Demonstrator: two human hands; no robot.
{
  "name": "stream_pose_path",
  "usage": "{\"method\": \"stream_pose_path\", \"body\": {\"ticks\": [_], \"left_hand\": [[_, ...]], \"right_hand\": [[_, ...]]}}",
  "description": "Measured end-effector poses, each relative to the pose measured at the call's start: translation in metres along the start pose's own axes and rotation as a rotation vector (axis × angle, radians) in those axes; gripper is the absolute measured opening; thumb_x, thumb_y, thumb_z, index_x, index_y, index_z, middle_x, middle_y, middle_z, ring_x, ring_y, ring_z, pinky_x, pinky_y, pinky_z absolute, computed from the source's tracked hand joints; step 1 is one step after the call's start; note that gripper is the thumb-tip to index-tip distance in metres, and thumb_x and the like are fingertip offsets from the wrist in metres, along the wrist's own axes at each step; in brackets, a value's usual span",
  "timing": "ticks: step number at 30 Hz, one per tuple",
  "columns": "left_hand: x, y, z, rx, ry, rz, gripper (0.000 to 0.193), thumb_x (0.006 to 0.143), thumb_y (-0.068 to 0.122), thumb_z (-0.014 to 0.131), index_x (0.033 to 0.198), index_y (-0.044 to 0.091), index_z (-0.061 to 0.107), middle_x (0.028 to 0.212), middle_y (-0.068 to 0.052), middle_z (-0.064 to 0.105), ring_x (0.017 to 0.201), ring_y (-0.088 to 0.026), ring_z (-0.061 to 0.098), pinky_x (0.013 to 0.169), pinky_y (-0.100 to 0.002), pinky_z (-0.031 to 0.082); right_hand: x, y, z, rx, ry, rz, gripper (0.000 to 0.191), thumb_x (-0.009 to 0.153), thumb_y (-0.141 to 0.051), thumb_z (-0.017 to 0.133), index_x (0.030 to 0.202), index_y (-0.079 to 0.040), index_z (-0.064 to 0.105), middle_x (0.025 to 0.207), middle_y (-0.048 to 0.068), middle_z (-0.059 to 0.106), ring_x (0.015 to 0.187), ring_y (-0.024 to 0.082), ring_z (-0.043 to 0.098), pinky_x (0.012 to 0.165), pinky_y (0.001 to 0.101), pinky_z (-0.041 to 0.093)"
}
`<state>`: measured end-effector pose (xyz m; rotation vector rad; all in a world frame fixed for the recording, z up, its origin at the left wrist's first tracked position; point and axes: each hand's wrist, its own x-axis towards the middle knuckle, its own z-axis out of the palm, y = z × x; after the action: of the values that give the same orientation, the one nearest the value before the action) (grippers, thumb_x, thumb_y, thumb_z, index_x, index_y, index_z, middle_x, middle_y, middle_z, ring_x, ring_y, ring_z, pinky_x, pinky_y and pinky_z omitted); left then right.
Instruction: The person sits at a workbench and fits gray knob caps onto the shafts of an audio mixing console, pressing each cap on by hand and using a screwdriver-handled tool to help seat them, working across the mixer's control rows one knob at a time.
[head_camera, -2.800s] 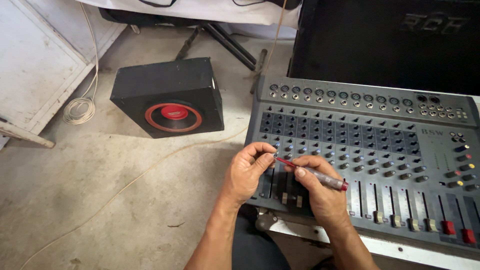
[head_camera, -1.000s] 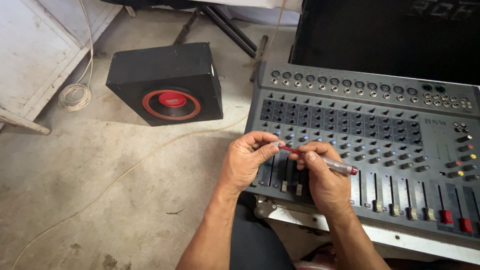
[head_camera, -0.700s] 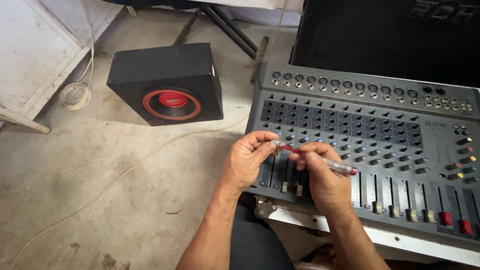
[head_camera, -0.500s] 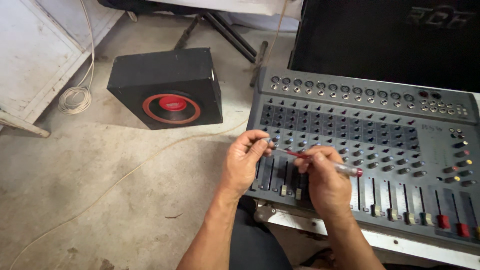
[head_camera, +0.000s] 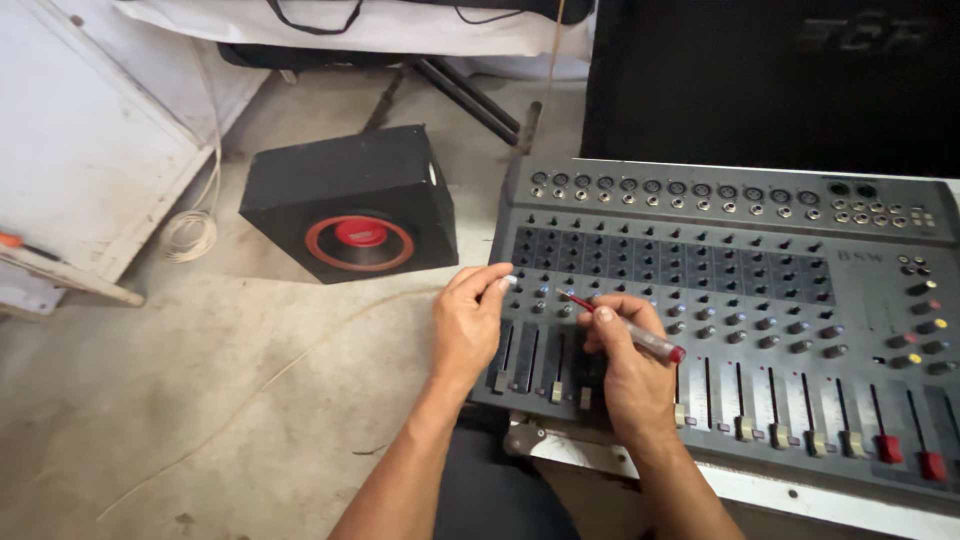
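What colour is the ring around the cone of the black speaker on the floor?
Red, around a red centre; the speaker shows best in the head view.

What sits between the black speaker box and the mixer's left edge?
In the head view, bare concrete floor lies between the speaker box and the mixer. Nearer the camera, a thin pale cord runs across the floor toward the left hand.
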<state>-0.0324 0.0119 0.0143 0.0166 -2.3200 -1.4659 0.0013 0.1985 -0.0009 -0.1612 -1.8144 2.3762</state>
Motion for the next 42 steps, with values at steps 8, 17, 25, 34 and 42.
{"method": "stream_pose_path", "body": {"ticks": [8,17,25,34,42], "left_hand": [[0.006,0.013,0.012,0.305,-0.067,0.363,0.014,0.087,0.003,0.07,0.1,0.002,0.076,0.095,-0.014,0.072,0.093,-0.035,0.068,0.084,-0.042,0.054],[0.004,0.022,0.03,0.411,-0.074,0.374,0.012,0.087,0.004,0.071,0.098,0.002,0.075,0.094,-0.015,0.07,0.095,-0.037,0.065,0.086,-0.044,0.052],[0.001,0.026,0.045,0.492,0.009,0.375,0.013,0.086,0.001,0.068,0.099,0.001,0.072,0.093,-0.016,0.066,0.094,-0.038,0.063,0.086,-0.046,0.051],[0.005,0.026,0.049,0.485,-0.027,0.358,0.012,0.086,0.003,0.07,0.098,0.0,0.073,0.092,-0.016,0.068,0.093,-0.038,0.064,0.085,-0.046,0.051],[-0.001,0.028,0.052,0.345,0.035,0.171,0.018,0.084,0.008,0.075,0.1,-0.001,0.075,0.086,-0.016,0.071,0.079,-0.03,0.071,0.072,-0.04,0.056]], "right_hand": [[0.006,0.0,-0.011,0.009,-0.03,0.042,0.021,0.098,-0.019,0.063,0.111,-0.002,0.064,0.095,0.006,0.073,0.079,0.011,0.059,0.076,0.0264,0.05],[0.009,-0.008,-0.019,0.014,-0.073,0.051,0.02,0.097,-0.02,0.063,0.109,-0.003,0.065,0.093,0.003,0.071,0.079,0.009,0.059,0.072,0.0253,0.05],[0.014,-0.014,-0.028,-0.002,-0.085,0.09,0.02,0.096,-0.021,0.064,0.108,-0.005,0.067,0.092,0.001,0.072,0.077,0.008,0.057,0.07,0.0242,0.049],[0.015,-0.014,-0.03,0.002,-0.087,0.102,0.02,0.095,-0.021,0.066,0.107,-0.005,0.067,0.092,0.002,0.072,0.075,0.008,0.055,0.068,0.0241,0.047],[0.017,-0.01,-0.028,-0.017,-0.095,0.082,0.021,0.096,-0.022,0.065,0.108,-0.004,0.067,0.092,0.003,0.073,0.077,0.008,0.058,0.071,0.024,0.05]]}}
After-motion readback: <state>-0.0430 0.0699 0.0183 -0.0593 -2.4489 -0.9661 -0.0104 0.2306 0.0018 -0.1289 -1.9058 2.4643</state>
